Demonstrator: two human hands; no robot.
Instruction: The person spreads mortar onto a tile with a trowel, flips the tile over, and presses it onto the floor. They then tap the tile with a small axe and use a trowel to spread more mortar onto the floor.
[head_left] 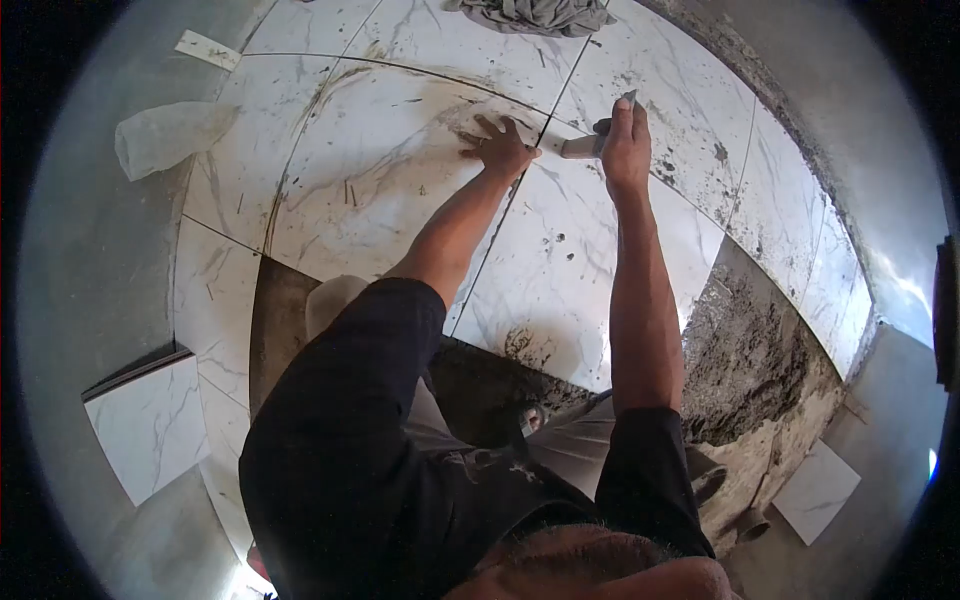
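Observation:
My left hand [500, 148] lies with fingers spread on a large white marbled floor tile [390, 190], close to the dark joint beside the neighbouring tile [560, 240]. My right hand [626, 155] is closed around a hand tool with a pale, block-like end [580, 147], held at the upper part of that neighbouring tile. The fingers cover much of the tool, so its exact kind is hard to make out. Grey smears and small crumbs of mortar mark the tiles around both hands.
Rough wet mortar [750, 350] lies exposed at the right. A grey cloth [535, 14] sits at the top, a clear plastic bag [170, 138] at the left. Stacked tiles [150, 425] rest lower left, and another tile piece [817, 492] lower right. A wall [850, 110] borders the right.

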